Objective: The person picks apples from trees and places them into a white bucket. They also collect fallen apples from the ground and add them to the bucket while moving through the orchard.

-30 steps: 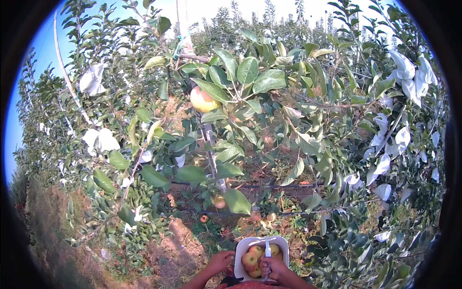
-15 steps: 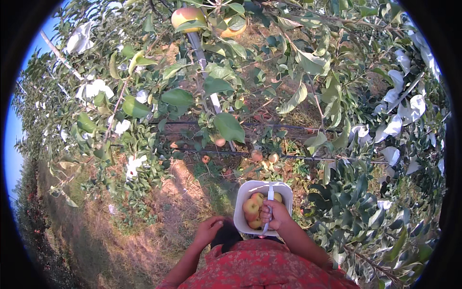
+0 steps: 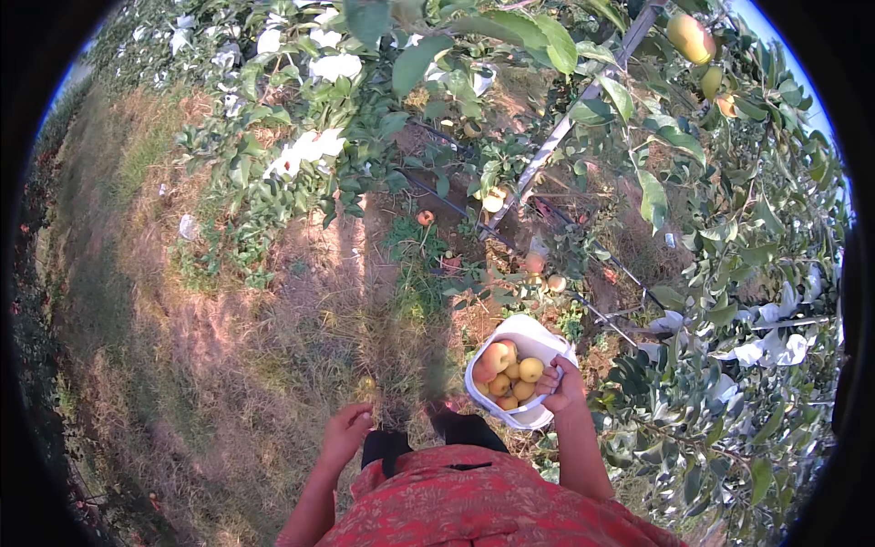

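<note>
My right hand [image 3: 566, 387] is closed at the right side of a white bucket [image 3: 535, 335], gripping its handle, which is mostly hidden by the fingers. Inside the bucket lie several yellow-red apples [image 3: 493, 361], covering its bottom. It hangs tilted in front of my right leg, over the ground. Away from the bucket, my left hand [image 3: 349, 428] hangs loosely beside my left leg, its fingers slightly bent and holding nothing that I can see.
Apple branches with white bags [image 3: 308, 151] spread at the upper left. A pale slanting post [image 3: 565, 128] and dark hoses [image 3: 629, 273] cross ahead. An apple [image 3: 691, 39] hangs at the upper right. Another apple [image 3: 426, 218] lies on the ground. Dense leaves stand at the right.
My view has turned left and downward, so the trees and post appear farther right. The bucket has swung to a tilt, still in my right hand. My left hand stays low beside my leg.
</note>
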Demonstrator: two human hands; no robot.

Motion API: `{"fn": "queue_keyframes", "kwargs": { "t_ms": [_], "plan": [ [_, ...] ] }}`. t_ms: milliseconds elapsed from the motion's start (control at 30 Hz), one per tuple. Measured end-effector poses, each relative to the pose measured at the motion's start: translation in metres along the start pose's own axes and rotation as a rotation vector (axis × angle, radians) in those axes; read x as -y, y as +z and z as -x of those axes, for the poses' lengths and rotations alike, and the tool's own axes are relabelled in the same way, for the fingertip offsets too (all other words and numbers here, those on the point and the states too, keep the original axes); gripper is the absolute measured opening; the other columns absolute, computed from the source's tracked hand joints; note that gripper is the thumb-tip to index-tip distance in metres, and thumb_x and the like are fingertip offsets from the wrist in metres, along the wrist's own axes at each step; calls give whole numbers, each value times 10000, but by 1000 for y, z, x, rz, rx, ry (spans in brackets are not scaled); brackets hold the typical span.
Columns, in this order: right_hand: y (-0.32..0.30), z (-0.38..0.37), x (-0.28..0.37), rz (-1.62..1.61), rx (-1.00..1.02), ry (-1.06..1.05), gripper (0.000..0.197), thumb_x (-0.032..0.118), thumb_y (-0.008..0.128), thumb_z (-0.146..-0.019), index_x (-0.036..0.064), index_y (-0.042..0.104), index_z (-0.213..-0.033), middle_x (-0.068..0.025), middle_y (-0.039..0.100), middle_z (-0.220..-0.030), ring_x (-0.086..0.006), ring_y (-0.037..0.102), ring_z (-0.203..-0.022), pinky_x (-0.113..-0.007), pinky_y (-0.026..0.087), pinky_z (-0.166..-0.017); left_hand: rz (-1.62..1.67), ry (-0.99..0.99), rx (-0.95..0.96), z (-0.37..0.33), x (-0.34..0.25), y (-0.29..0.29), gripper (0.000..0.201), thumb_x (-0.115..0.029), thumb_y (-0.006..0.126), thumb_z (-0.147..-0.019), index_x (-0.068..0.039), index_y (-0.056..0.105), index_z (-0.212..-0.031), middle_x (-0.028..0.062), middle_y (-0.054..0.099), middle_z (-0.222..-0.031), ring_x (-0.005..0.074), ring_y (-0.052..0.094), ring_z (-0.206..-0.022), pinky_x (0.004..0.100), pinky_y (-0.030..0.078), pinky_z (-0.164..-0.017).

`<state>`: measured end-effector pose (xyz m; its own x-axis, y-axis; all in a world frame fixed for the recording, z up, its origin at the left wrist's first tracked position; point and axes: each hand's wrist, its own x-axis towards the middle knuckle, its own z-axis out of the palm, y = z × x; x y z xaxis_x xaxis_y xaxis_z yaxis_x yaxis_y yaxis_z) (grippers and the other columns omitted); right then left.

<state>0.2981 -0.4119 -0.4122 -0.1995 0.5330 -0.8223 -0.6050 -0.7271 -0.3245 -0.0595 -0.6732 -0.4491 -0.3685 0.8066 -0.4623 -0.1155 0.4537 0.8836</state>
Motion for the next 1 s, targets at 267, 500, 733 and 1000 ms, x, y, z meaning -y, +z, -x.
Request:
{"fn": "queue_keyframes", "kwargs": {
  "t_ms": [267, 500, 733, 1000],
  "plan": [
    [56, 3, -59, 127, -22, -104, 242, 297, 496, -923, 168, 444, -724, 52, 361, -523, -70, 311, -394, -218, 240, -351, -45, -251, -458, 163, 89, -148, 259, -179, 593, -893, -38, 652, -1103, 97, 690, -959, 172, 652, -869, 305, 508, -782],
    [88, -59, -133, 373, -93, -21, 347, 409, 488, -921, 208, 395, -654, 78, 349, -458, -65, 312, -358, -232, 278, -350, 64, -308, -897, 292, 146, -183, 275, -217, 608, -870, -86, 664, -1105, 98, 697, -936, 154, 646, -866, 311, 500, -805],
    [154, -142, -370, 982, 77, 176, 329, 413, 492, -890, 190, 393, -669, 64, 350, -493, -104, 362, -396, -266, 333, -374, 281, -488, -1163, 371, 163, -188, 289, -275, 596, -864, -119, 666, -1097, 145, 683, -989, 247, 655, -947, 352, 495, -853],
    [274, -138, -562, 1173, 260, 346, 278, 387, 514, -873, 169, 423, -726, 50, 379, -540, -123, 398, -440, -281, 370, -407, 429, -562, -1351, 367, 167, -267, 321, -229, 620, -866, -77, 646, -1148, 68, 688, -969, 122, 613, -866, 291, 496, -814]
  ]
}}
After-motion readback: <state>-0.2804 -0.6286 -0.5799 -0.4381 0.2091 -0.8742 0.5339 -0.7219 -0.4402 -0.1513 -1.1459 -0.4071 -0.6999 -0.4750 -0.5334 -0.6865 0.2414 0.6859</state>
